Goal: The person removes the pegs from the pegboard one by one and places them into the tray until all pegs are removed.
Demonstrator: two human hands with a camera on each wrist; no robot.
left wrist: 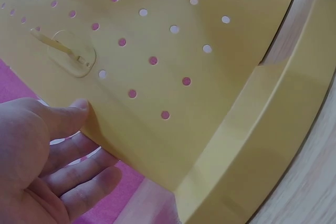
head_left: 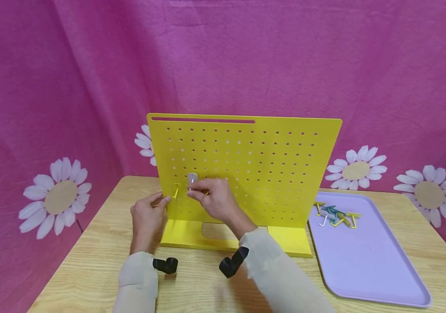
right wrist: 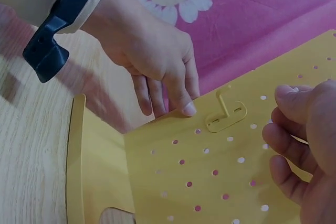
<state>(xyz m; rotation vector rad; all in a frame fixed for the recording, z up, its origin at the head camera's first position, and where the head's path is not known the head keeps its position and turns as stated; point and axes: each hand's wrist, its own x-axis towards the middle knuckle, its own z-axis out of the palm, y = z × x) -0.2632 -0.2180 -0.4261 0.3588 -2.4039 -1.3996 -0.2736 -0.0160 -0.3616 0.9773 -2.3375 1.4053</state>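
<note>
A yellow pegboard (head_left: 270,165) stands upright on a wooden table (head_left: 203,287). My left hand (head_left: 160,202) holds the board's left edge, with the thumb on the front and the fingers behind (left wrist: 68,145). A yellow hook (head_left: 176,191) sits on the board just right of that thumb (left wrist: 71,53). My right hand (head_left: 193,191) pinches a white hook (head_left: 192,178) and holds it against the board face, right of the yellow hook. The right wrist view shows the yellow hook (right wrist: 226,114) between both hands, while the white hook is hidden there.
A lilac tray (head_left: 364,261) lies on the table right of the board, with several loose hooks (head_left: 338,215) in yellow, white and green at its far end. A pink cloth with daisies hangs close behind and at both sides.
</note>
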